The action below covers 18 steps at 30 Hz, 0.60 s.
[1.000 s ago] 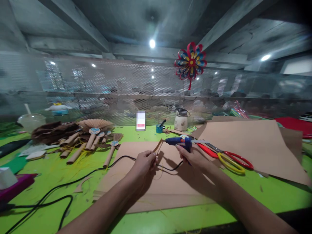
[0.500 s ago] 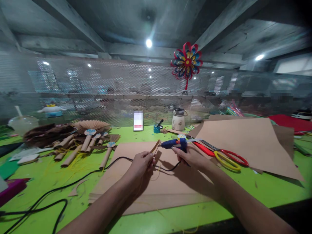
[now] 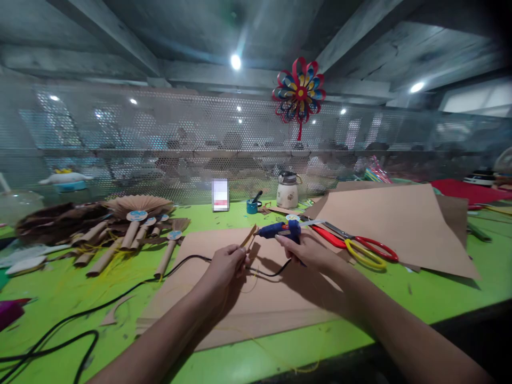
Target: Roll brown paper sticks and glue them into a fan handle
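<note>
My left hand (image 3: 224,264) pinches a small folded strip of brown paper (image 3: 249,235), held upright above a flat brown cardboard sheet (image 3: 240,304). My right hand (image 3: 306,249) grips a blue hot glue gun (image 3: 280,230), its nozzle pointing left and almost touching the top of the paper strip. The gun's black cord (image 3: 120,292) trails left across the green table (image 3: 440,298).
Red-and-yellow scissors (image 3: 352,244) lie right of the glue gun by a large brown paper sheet (image 3: 392,224). Rolled paper tubes and pleated fans (image 3: 132,229) sit at left. A white jar (image 3: 287,195), a small blue cup (image 3: 252,206) and a mesh screen (image 3: 160,149) stand behind.
The view has shifted slightly, so everything sits a little left and higher. Both hands keep their hold, with the glue gun nozzle staying at the paper strip.
</note>
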Each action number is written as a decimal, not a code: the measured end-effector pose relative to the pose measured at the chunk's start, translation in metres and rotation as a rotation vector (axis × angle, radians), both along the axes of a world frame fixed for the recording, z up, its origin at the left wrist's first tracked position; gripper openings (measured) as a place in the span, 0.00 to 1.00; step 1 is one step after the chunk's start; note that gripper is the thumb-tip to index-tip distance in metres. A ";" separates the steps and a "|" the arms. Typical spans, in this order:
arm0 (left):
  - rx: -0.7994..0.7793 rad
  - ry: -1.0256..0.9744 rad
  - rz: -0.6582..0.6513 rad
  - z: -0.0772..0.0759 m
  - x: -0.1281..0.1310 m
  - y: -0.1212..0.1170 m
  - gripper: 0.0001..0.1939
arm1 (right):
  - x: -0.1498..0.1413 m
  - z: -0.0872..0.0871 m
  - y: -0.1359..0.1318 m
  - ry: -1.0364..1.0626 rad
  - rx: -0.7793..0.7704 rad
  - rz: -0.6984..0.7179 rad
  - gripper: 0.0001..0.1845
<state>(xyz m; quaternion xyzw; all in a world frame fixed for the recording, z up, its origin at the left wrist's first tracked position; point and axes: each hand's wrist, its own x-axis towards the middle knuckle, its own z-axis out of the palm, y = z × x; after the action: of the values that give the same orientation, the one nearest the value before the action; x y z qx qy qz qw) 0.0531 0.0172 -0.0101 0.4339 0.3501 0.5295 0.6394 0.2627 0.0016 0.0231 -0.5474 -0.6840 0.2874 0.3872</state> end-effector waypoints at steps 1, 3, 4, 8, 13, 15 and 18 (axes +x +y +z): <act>-0.001 0.005 0.007 0.001 0.000 0.000 0.11 | -0.001 0.001 -0.001 -0.019 -0.001 0.020 0.25; -0.008 0.005 0.014 0.003 0.001 -0.001 0.11 | -0.002 0.003 -0.003 -0.042 -0.003 0.045 0.25; -0.014 0.005 0.013 0.004 0.001 -0.002 0.11 | -0.002 0.004 -0.003 -0.041 -0.003 0.042 0.25; -0.020 0.012 -0.003 0.007 0.002 -0.007 0.11 | -0.002 0.008 -0.002 -0.031 -0.010 -0.025 0.26; -0.011 0.012 -0.027 0.007 0.002 -0.007 0.12 | -0.003 0.014 -0.003 0.013 0.040 -0.119 0.22; -0.009 0.014 -0.021 0.006 0.001 -0.006 0.12 | -0.005 0.015 -0.004 0.009 0.059 -0.133 0.21; 0.005 0.015 -0.011 0.007 0.000 -0.005 0.11 | -0.005 0.013 -0.004 0.067 0.053 -0.093 0.21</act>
<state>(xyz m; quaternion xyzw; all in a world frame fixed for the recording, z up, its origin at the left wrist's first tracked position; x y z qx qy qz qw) 0.0529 0.0126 -0.0034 0.4414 0.3512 0.5235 0.6385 0.2580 -0.0026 0.0365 -0.5582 -0.6520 0.2687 0.4371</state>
